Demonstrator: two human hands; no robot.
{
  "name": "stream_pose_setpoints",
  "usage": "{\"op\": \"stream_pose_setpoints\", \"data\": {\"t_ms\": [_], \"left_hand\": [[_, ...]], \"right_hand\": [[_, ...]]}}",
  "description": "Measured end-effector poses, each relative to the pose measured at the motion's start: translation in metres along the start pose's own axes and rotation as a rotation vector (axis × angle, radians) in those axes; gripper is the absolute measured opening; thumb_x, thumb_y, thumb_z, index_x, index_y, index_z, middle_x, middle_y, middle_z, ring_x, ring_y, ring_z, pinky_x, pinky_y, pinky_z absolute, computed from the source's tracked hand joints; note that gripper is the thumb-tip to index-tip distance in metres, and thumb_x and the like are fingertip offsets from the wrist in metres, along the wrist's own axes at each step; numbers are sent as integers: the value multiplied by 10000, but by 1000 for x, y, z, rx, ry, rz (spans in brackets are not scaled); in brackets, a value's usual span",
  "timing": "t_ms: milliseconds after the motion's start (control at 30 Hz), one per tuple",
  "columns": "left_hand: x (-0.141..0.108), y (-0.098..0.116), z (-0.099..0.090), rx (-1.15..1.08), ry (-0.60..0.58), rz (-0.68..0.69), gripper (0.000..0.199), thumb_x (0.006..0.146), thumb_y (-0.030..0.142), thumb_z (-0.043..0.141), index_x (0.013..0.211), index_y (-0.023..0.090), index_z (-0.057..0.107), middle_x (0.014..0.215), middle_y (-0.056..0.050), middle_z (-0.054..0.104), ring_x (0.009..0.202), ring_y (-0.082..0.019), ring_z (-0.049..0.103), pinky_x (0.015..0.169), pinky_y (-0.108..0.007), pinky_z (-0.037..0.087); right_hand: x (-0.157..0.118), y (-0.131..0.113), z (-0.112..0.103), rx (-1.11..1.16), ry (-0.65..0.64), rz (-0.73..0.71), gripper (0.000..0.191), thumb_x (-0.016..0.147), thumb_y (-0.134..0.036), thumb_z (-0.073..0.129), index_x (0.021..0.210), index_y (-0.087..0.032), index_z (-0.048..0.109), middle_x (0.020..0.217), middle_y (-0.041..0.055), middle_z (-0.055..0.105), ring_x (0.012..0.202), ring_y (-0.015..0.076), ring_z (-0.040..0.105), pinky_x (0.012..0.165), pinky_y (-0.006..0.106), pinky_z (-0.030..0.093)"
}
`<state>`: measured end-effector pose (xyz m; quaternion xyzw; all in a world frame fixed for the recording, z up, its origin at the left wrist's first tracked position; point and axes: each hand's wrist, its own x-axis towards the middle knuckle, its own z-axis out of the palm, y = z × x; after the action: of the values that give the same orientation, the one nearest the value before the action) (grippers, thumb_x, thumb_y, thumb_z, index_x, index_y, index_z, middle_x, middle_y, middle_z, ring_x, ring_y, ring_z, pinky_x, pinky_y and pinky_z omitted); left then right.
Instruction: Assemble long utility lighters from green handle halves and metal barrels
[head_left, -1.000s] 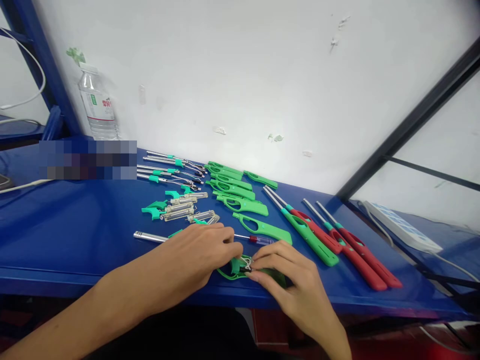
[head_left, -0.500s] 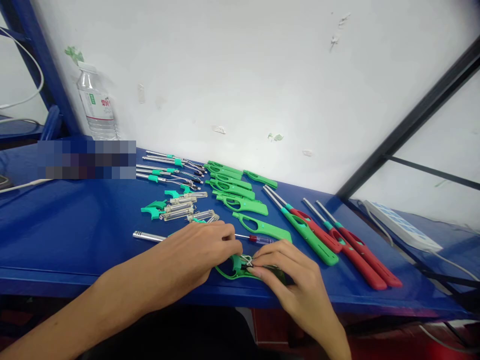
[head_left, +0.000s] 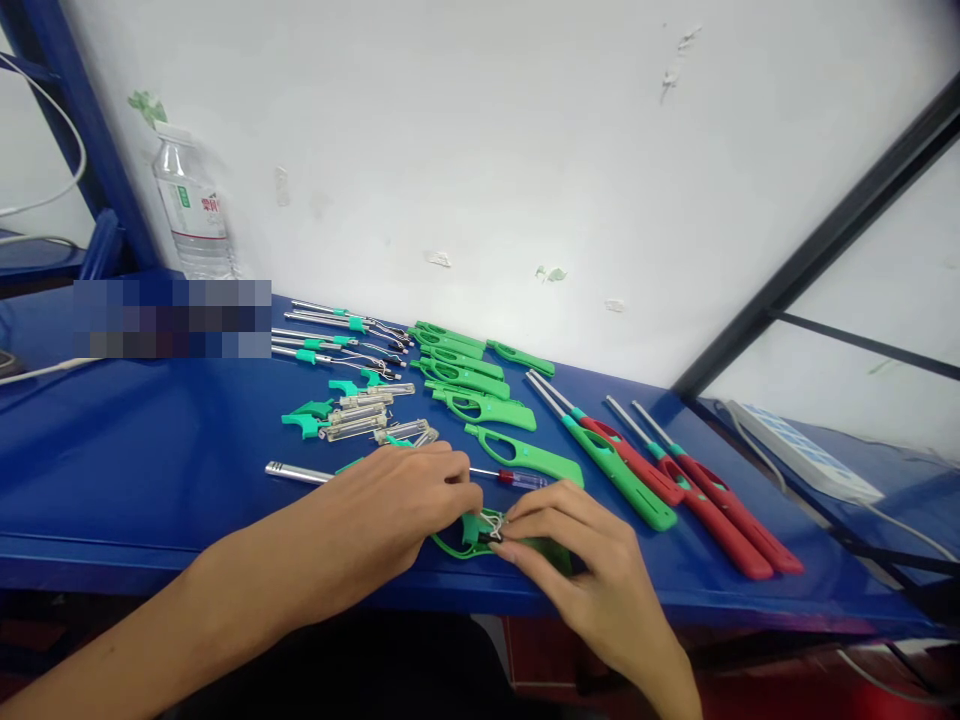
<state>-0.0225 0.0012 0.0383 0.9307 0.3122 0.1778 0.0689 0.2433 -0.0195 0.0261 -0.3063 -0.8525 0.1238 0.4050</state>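
On the table's front edge lies an opened green gas lighter shell (head_left: 448, 548), with a teal trigger (head_left: 470, 528) and pale looped wires (head_left: 491, 522) showing inside. My left hand (head_left: 420, 495) reaches over it from the left, fingers curled down on the lighter's front part; their tips are partly hidden. A metal lighter tube (head_left: 298, 473) sticks out to the left beneath this hand. From the right, my right hand (head_left: 581, 540) pinches thumb and fingers around a small black part (head_left: 489, 537) beside the wires. It covers much of the shell's handle. Just behind both hands rests a red-handled screwdriver (head_left: 523, 480).
Green shell halves (head_left: 525, 455) lie behind the hands. Trigger-and-tank units (head_left: 356, 425) and wired metal tubes (head_left: 315, 343) are at the left. Assembled red lighters (head_left: 712, 520) and a green one (head_left: 622, 480) lie right. A bottle (head_left: 191, 215) stands by the wall; a power strip (head_left: 806, 450) is far right.
The fingertips of my right hand have shifted slightly, and the black part by the wires shows more clearly. My left hand has barely moved.
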Motion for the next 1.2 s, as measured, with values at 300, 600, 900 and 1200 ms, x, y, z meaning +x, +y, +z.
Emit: {"op": "stream_pose_setpoints", "data": {"t_ms": [300,600,900,1200], "left_hand": [[-1,2,1,92,-6,22,375,939,-73,586,1064,276,638,1049,15,645,852,-187,607,688,-354,352],[3,8,-1,183,-25,69,332,894,-48,690,1040,248,655,1000,0,642,890,-220,615,702,-383,374],[1,12,-2,153,-14,28,401,878,-74,677,1086,268,696,1035,-1,640,917,-215,611,709,-374,391],[-2,13,-2,113,-40,-37,478,860,-93,686,1124,306,702,1068,6,641,943,-220,616,730,-382,373]], "right_hand": [[-1,1,0,-47,8,-59,82,1046,-215,772,972,-218,806,973,43,792,862,196,756,780,318,597],[-2,1,1,-90,-3,-83,100,1042,-152,753,1010,-221,818,1002,53,789,872,207,751,778,332,598],[0,-4,-2,-87,-32,-80,153,1030,-99,698,993,-215,791,993,59,782,868,207,741,776,351,585],[-2,-3,-1,-84,67,-61,175,1031,-103,686,943,-222,778,964,60,776,843,211,727,755,359,573]]}}
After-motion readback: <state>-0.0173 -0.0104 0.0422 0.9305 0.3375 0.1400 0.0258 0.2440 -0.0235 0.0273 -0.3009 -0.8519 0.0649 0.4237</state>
